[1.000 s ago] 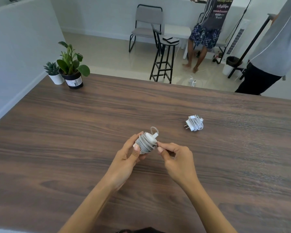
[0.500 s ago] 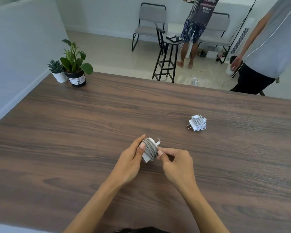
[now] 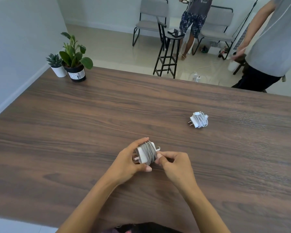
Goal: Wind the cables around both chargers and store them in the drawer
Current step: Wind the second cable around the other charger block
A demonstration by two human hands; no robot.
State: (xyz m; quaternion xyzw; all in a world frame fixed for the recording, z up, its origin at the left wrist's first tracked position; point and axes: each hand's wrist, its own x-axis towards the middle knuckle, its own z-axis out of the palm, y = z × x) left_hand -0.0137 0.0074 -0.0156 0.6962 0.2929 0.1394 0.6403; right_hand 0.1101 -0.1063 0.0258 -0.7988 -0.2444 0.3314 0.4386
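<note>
Now my left hand [image 3: 128,163] grips the wound charger [image 3: 145,154] (prongs leftward); right hand [image 3: 175,165] fingers pinch its cable end; second charger [image 3: 198,119] lies apart on the desk [image 3: 74,132].

Dark wood-grain table [image 3: 91,132] fills the foreground, abutting a pale wall [image 3: 15,47] at left. Two potted plants stand at its far left corner: a small succulent in a white pot [image 3: 56,65] touching a leafy plant in a black pot [image 3: 75,62]. Beyond lies a glossy cream tiled floor [image 3: 111,47]. A black stool [image 3: 168,52] stands before two grey chairs [image 3: 149,17] set against the white rear wall. Two people stand on the floor, one near the chairs [image 3: 194,15], one at right [image 3: 272,41]. Even daylight.
</note>
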